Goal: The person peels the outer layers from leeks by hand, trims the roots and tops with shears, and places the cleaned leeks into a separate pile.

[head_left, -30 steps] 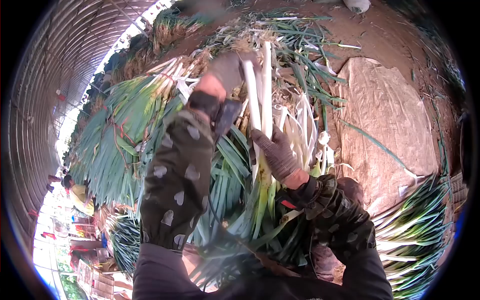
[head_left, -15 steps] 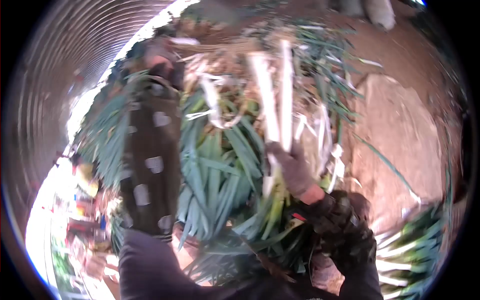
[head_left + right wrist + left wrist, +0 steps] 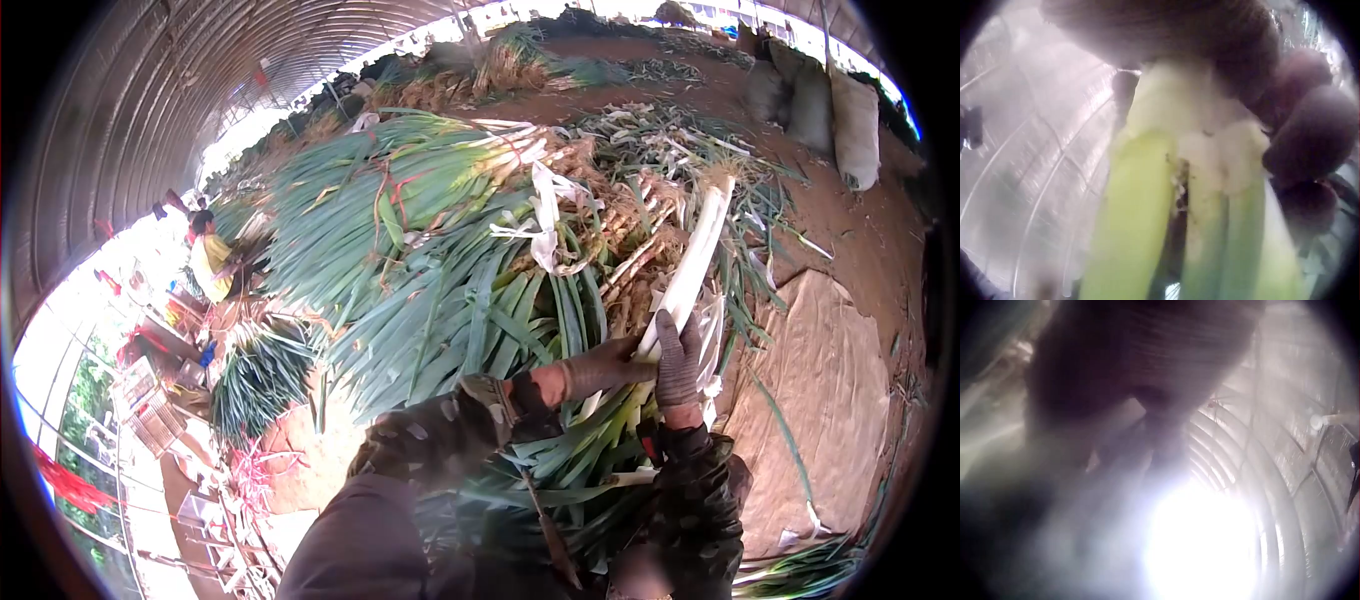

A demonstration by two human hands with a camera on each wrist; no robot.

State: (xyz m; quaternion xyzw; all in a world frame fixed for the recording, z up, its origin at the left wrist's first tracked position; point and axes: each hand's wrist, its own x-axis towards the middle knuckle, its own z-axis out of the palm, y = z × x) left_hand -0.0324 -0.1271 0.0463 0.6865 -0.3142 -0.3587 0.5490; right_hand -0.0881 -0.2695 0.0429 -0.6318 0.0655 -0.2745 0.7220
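Two or so leeks with long white shanks (image 3: 697,250) slant up and away in front of me, root ends at the top. My gloved right hand (image 3: 680,362) grips them from the right, where white turns to green. From the left my gloved left hand (image 3: 608,368) meets the same stalks just below, holding them with its fingertips hidden behind. In the right wrist view, pale green leaf bases (image 3: 1138,206) run down from under the glove, with dark gloved fingers (image 3: 1316,137) at their side. The left wrist view is dark and blurred around the glove (image 3: 1141,350).
A large heap of leeks (image 3: 390,190) lies to the left, partly tied with red string. Loose peelings (image 3: 540,220) rest on it. At right lies a brown sack (image 3: 815,400) on the soil, with full sacks (image 3: 855,130) farther back. A person in yellow (image 3: 212,258) is at far left.
My left hand went from the root ends out to the far left, then came back to the leeks beside my right hand. The head view swung left and up; the right hand keeps its hold.
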